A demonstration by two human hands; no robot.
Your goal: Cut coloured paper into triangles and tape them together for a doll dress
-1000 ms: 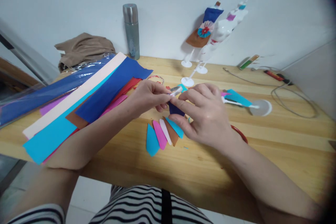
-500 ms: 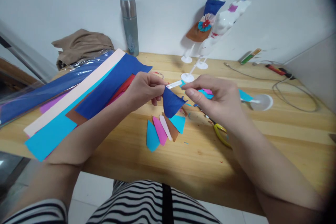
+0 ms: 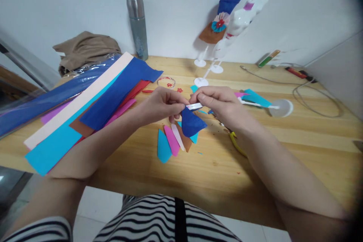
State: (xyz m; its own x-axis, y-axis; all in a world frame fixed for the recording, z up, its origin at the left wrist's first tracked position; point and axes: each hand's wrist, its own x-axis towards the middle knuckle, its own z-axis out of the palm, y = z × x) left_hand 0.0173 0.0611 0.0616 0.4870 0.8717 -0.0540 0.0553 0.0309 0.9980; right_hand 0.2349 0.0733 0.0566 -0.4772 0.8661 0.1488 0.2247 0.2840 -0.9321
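My left hand (image 3: 167, 103) pinches a dark blue crepe paper piece (image 3: 193, 123) by its upper left corner. Along that piece's upper edge runs a narrow white strip (image 3: 194, 106), which looks like tape. Thumb and fingers of my right hand (image 3: 219, 100) are closed on the strip's right end. Below the hands, cut paper pieces lie fanned out on the table: light blue (image 3: 163, 148), magenta (image 3: 172, 141), pale pink (image 3: 178, 137) and brown (image 3: 187, 144), plus another light blue one partly covered by the dark blue piece.
Yellow-handled scissors (image 3: 237, 144) lie under my right wrist. Long paper strips (image 3: 53, 141) are stacked at left. Doll-like figures on white stands (image 3: 200, 82) are at the back, beside a thermos (image 3: 137, 28). A round-based stand (image 3: 280, 108) lies at right, near a cable (image 3: 297, 94).
My right hand has come left and down, closer to my left hand, and more of the strip is covered. The blue piece and my left hand have shifted slightly right and down.
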